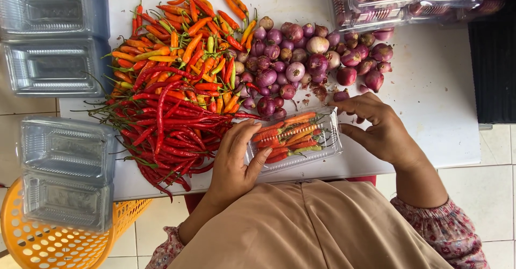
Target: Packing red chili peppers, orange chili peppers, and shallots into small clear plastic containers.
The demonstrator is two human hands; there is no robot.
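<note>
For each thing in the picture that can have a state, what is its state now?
Clear tray: open, partly filled with chilies.
Left hand: resting on the tray's edge.
Right hand: touching the tray's other end.
Empty containers: stacked, open.
Packed boxes: closed, filled.
Orange basket: under the containers.

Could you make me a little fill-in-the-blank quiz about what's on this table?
Both hands, left hand and right hand, touch a clear plastic ____ of chillies.
The purple bulbs heaped behind it are ____.
The stacked empty containers at lower left sit on an ____ basket.

Missing words: tray; shallots; orange
</note>
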